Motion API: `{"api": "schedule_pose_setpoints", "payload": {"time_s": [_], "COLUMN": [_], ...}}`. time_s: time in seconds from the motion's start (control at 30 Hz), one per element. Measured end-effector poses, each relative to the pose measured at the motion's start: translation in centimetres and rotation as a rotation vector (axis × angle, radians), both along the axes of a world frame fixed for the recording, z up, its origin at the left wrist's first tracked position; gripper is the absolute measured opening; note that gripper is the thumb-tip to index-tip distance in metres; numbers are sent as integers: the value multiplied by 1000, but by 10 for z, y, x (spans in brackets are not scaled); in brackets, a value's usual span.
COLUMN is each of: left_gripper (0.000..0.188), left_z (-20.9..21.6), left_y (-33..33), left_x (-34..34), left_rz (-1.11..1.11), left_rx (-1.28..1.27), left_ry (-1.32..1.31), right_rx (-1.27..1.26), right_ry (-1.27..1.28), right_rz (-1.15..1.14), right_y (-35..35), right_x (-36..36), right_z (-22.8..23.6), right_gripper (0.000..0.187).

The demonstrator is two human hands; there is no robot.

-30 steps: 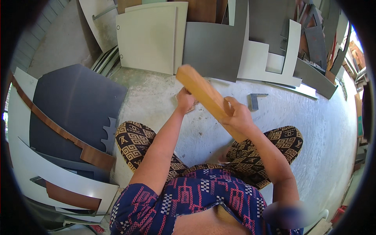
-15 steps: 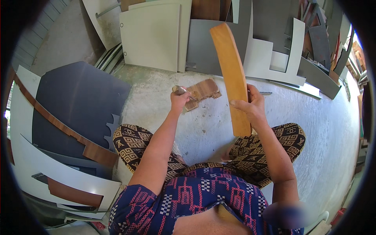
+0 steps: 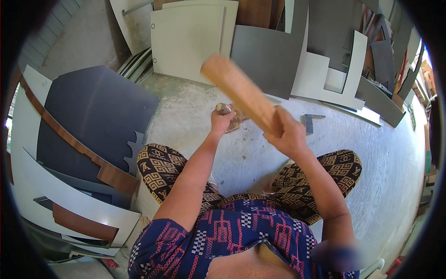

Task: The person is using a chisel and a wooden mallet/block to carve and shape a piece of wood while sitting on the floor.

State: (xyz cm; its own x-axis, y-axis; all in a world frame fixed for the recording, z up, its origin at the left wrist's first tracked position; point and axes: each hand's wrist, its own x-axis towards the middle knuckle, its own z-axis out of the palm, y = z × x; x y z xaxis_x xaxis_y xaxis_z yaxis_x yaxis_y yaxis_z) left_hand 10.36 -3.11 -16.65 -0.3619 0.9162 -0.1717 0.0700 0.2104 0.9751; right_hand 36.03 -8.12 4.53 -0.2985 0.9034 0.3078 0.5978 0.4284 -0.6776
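Note:
My left hand (image 3: 220,122) is closed around the thick round handle of a chisel (image 3: 224,109). The handle's end faces up, and its lower part is hidden by my fingers. Beneath it on the floor is a brown wood-grain board (image 3: 233,126) with broken edges, mostly covered by the hand and a plank. That plank (image 3: 241,93), long, thick and light brown, is gripped near its lower end by my right hand (image 3: 289,132). Slightly blurred, it slants up and to the left above the board, with its far end beyond the chisel.
An L-shaped grey metal piece (image 3: 310,123) lies right of my right hand. Pale panels (image 3: 188,44) and grey panels (image 3: 267,58) lean at the back. Dark sheets (image 3: 95,125) and a long brown strip (image 3: 116,180) lie at the left. My knees flank the concrete floor (image 3: 241,162).
My right hand has swung the plank from nearly upright to a leftward slant, over the board. My left hand, still around the chisel, sits slightly farther right in the picture.

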Motion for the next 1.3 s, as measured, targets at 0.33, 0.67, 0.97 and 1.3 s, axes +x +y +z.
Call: {"api": "schedule_pose_setpoints", "payload": {"time_s": [0.33, 0.67, 0.97, 1.3], "left_gripper": [31, 25, 27, 29], "left_z": [-1, -5, 0, 17], "left_y": [4, 4, -4, 14], "left_x": [5, 4, -12, -9], "left_rz": [-42, -38, 428, 389], "left_rx": [-10, 582, -120, -64], "left_ry": [83, 508, -546, -567], "right_rx": [-82, -350, -567, -550], "right_ry": [-88, -333, -243, -78], "right_rz": [119, 75, -201, -245], "right_y": [-8, -3, 17, 12], "right_x": [-9, -7, 21, 17], "right_z": [-9, -15, -47, -23], "right_gripper": [66, 62, 61, 72]}}
